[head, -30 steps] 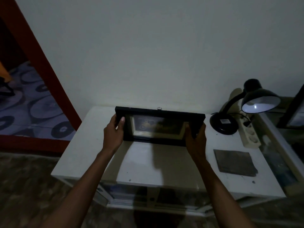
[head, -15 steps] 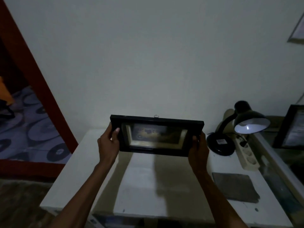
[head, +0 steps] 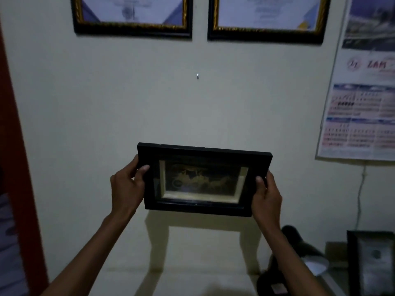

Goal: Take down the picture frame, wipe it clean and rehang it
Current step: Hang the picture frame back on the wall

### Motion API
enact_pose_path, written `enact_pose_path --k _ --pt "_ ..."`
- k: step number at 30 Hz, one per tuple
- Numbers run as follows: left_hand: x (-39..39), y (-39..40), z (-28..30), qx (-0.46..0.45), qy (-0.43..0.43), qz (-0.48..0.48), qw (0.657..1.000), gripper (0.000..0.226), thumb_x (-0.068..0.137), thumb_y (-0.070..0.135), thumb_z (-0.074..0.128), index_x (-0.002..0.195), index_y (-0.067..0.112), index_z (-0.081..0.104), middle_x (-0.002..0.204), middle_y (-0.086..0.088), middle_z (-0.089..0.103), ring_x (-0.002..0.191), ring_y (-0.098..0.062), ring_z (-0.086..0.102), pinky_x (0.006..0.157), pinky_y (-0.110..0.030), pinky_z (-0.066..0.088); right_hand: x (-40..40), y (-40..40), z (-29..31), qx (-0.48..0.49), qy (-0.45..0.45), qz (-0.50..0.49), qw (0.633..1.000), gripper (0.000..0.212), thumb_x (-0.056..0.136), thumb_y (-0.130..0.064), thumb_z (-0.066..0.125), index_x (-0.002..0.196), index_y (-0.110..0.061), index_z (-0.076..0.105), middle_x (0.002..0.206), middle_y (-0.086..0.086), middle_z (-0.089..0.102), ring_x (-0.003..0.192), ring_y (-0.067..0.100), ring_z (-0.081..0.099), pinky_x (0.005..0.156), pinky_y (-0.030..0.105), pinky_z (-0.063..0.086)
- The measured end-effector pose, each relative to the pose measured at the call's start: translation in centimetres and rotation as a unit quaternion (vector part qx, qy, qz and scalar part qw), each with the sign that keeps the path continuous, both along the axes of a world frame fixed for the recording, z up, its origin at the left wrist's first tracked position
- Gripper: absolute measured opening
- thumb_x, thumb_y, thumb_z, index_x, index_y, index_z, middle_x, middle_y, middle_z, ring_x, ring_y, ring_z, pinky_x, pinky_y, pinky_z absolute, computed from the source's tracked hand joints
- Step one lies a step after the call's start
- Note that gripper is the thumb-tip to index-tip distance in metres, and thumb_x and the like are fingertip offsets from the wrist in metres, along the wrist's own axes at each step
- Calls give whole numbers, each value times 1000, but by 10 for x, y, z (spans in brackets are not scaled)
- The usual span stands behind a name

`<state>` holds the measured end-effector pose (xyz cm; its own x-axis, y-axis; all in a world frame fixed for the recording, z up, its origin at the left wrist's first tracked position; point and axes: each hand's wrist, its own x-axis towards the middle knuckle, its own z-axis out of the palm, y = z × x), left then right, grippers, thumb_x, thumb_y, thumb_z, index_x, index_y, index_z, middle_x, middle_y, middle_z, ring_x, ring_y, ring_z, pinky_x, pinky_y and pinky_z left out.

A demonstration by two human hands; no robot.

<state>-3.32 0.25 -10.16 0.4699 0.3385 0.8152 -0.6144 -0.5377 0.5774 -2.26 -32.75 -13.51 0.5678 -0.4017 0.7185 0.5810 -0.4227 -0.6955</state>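
Now both hands are up: the left hand (head: 126, 186) grips the left edge and the right hand (head: 266, 195) the right edge of the black rectangular wooden picture frame (head: 203, 180), held between them before the wall. Above the hands, a small metal nail (head: 197, 76). Up right of the right hand, a paper wall calendar (head: 363, 92) reads "ZAM".
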Motion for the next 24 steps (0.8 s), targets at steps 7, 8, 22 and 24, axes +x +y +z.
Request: enact_pose_path --k 7,8,22,24 --pt "26 -10 57 10 -69 8 998 39 93 11 64 130 21 63 94 54 53 93 28 52 79 3 41 27 -14 62 -4 -40 36 999 40 105 -32 40 144 -23 48 129 -11 61 114 3 57 93 15 43" --pt "30 -9 64 10 -75 7 997 39 92 10 65 130 20 63 95 54 53 94 28 52 80 3 42 31 -14 71 -3 -46 38 998 39 105 -31 40 143 -24 49 129 -13 60 114 2 56 92 14 42" --pt "75 21 149 18 -151 15 988 50 88 8 70 123 43 60 94 55 51 93 27 53 76 2 44 83 4 164 -28 -83 19 996 43 101 -44 39 139 -30 52 130 -8 63 119 18 59 96 41 51" --pt "84 26 154 19 -149 17 989 46 88 10 70 124 36 61 94 52 54 91 26 55 75 -1 48 89 8 169 -29 -84 10 996 37 103 -40 41 138 -33 53 125 -13 64 116 16 61 91 39 51"
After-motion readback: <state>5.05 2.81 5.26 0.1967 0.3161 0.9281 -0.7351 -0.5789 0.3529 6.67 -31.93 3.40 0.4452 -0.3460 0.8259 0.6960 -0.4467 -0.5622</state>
